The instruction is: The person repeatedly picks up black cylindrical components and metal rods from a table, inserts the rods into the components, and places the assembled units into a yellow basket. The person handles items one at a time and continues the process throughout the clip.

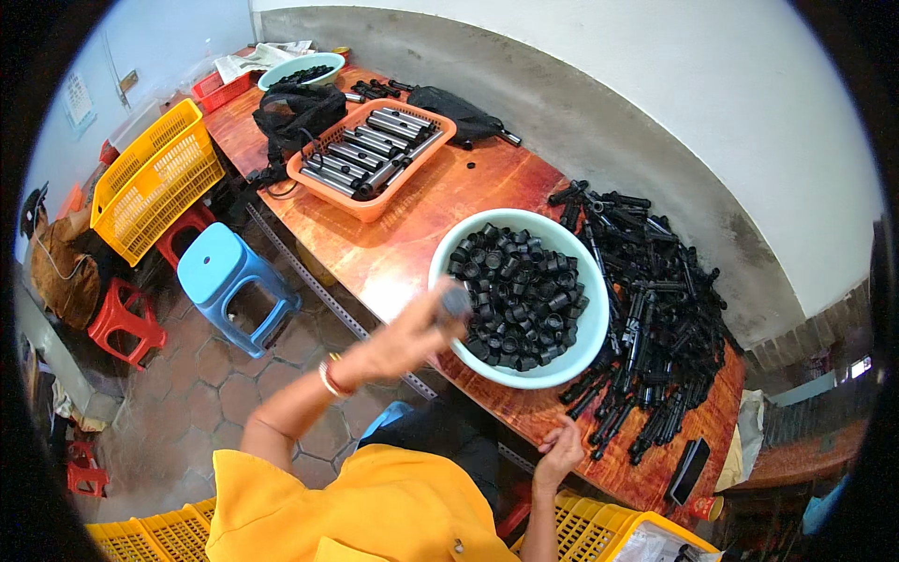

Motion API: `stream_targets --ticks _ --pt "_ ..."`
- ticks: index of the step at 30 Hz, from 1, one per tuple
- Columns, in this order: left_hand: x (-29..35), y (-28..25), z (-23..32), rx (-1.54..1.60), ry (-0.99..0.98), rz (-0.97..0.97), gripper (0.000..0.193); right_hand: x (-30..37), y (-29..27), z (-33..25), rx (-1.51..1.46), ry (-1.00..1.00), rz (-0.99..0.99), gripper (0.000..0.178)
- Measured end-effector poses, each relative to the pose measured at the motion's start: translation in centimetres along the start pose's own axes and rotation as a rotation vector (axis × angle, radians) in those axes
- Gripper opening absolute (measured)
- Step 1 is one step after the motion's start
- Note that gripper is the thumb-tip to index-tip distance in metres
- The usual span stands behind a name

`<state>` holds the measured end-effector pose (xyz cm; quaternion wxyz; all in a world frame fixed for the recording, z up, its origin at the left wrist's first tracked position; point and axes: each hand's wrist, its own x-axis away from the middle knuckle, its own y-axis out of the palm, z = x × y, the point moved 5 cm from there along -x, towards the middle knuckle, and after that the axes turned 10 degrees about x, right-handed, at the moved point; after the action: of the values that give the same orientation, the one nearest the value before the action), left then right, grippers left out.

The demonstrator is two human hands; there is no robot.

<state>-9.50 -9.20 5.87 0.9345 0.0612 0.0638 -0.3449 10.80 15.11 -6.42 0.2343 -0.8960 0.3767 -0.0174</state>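
Pale-blue basin (534, 379): on table (421, 225), nr front edge, piled w/ black caps (515, 290). Risk: a knock on the rim, prob. from a wrist or sleeve, could tip caps out front side.

L hand (403, 339): blurred, at basin's L front rim, fingers closed round a dark piece (454, 302); exact kind n/a, too blurry. Risk: quick move + loose hold = drop. In among caps it'd be hard to spot; over the edge it'd prob. hit the floor (239, 398).

R hand (560, 456): low by table's front edge, just beside the heap (655, 318); fingers curled, narrow. Holding anything? Can't tell.

Heap: black rods, tangled, R of basin, some right up by its rim. Risk: pulling one out could drag others, b/c they lie crossed; a slide could nudge basin or spill rods off the edge.

Phone (688, 470): nr R end of table, beside heap. Risk: shifting rods might shove it off.

Yellow crate (573, 529): below table edge, nr R forearm. Risk: stray parts could land in it & get mixed up.
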Motion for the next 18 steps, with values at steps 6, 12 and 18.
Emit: stream_targets --ticks 6,12,18 --pt "-5.1 -13.4 4.9 -0.217 0.266 0.214 0.026 0.9 2.4 2.3 0.319 -0.342 0.122 0.027" --pt "-14.3 -23.0 2.3 -0.977 0.328 0.173 0.036 0.3 3.2 0.5 0.422 -0.394 0.112 0.023" --pt "-19.3 -28.7 -4.9 -1.267 0.109 0.113 0.032 -0.1 3.8 1.0 0.510 -0.416 0.083 0.022"
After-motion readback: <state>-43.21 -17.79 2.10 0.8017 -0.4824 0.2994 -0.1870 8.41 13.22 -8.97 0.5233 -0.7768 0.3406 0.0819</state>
